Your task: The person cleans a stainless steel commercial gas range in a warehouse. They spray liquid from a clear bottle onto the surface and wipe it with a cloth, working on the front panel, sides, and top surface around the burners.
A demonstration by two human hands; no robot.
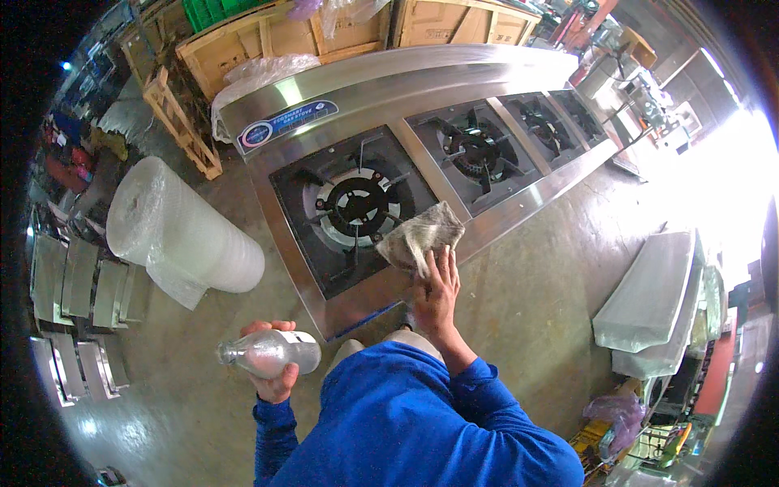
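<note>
A long stainless steel gas stove [381, 89] with several burners stands in front of me. My right hand [436, 294] holds a crumpled grey rag [420, 235] at the stove's near front edge, beside the nearest burner [355, 203]. My left hand [274, 375] grips a clear plastic bottle [268, 353] lying sideways, held away from the stove near my body. Blue sleeves cover both forearms.
A big roll of bubble wrap [174, 231] lies on the concrete floor at the left, with steel panels [77, 284] beyond it. Wooden crates [268, 36] stand behind the stove. Wrapped white pieces [653, 296] sit at the right.
</note>
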